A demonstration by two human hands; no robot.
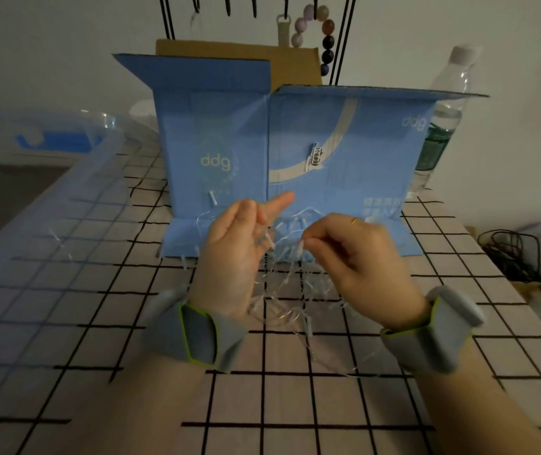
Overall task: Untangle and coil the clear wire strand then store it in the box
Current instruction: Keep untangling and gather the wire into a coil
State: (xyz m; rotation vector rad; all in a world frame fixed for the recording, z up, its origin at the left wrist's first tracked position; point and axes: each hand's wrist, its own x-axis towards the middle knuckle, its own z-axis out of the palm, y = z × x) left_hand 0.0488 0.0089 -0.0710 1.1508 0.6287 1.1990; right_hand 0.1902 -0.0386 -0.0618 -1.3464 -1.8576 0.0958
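Observation:
A tangled clear wire strand (pixel 290 292) with small clear bulbs hangs between my two hands above the checked tablecloth. My left hand (pixel 234 257) has loops of the strand wound around its fingers, with the index finger pointing out. My right hand (pixel 362 257) pinches a piece of the strand between thumb and fingertips, close to the left hand. Loose loops of the strand trail down onto the table in front of me. The blue cardboard box (pixel 344 152) stands open just behind my hands, its flaps spread out.
A clear plastic bin lid (pixel 49 205) lies at the left. A water bottle (pixel 443 119) stands behind the box at the right. A brown carton (pixel 239 57) and a rack with a bead bracelet (pixel 326 37) are behind. Black cord (pixel 512 254) lies at the right edge.

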